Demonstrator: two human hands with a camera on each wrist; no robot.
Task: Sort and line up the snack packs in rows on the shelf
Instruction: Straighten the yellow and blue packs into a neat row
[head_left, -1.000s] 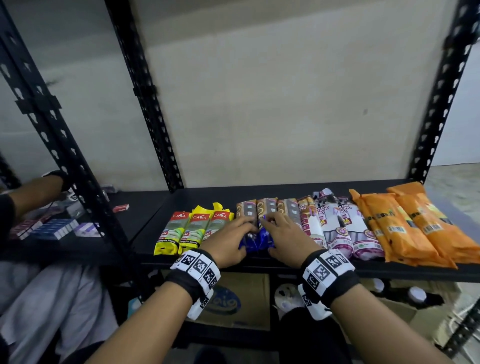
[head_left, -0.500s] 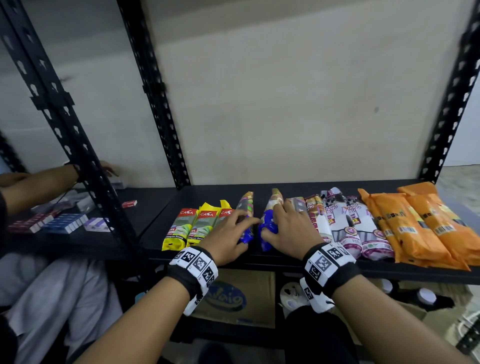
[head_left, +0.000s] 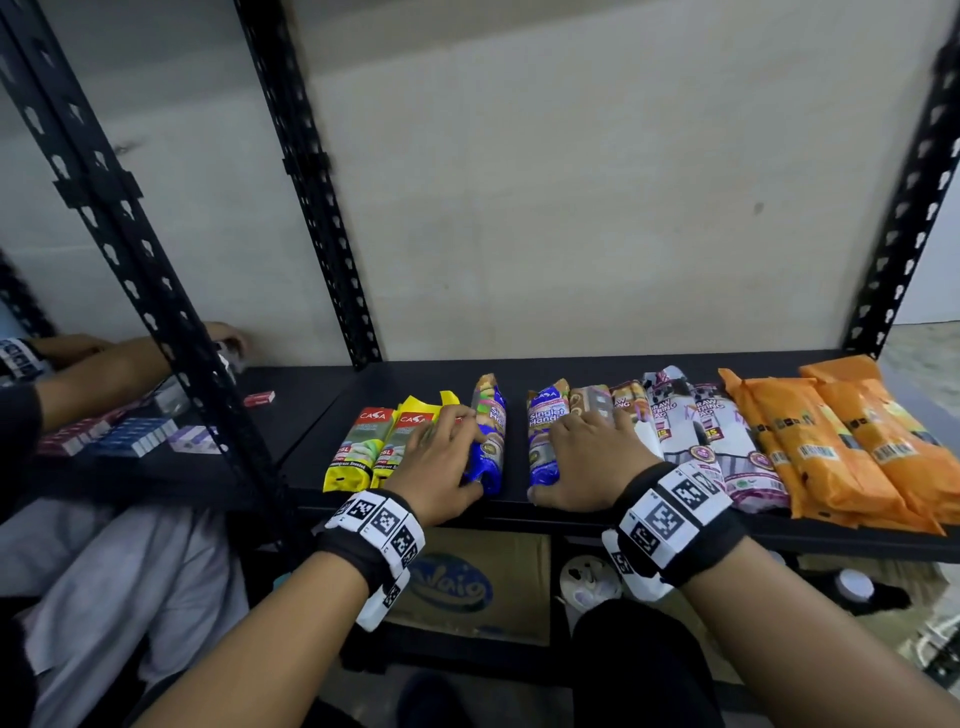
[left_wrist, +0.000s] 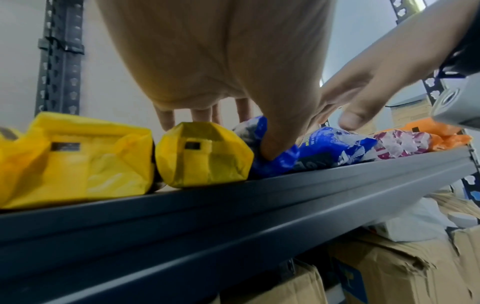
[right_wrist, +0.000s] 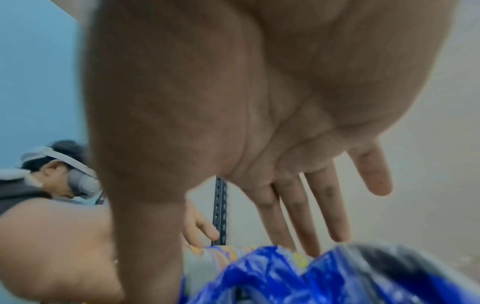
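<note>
Snack packs lie side by side along the front of the black shelf (head_left: 571, 374). Yellow packs (head_left: 358, 447) sit at the left, white-and-purple packs (head_left: 727, 441) further right and orange packs (head_left: 831, 441) at the far right. Two blue packs stand apart in the middle. My left hand (head_left: 441, 462) lies flat over the yellow packs, and its thumb digs into the near end of the left blue pack (left_wrist: 275, 162), which is tipped on its edge. My right hand (head_left: 587, 457) rests with straight fingers over the brown packs, its thumb against the right blue pack (head_left: 543, 426).
The shelf's back half is bare up to the wall. Black perforated uprights (head_left: 311, 182) frame it. Another person's arm (head_left: 104, 364) reaches over small boxes (head_left: 130, 439) on the neighbouring shelf. A cardboard box (head_left: 467, 582) sits below.
My hands have drawn apart, each taking a blue pack with it, so a gap has opened between the two. The left pack has tipped onto its edge.
</note>
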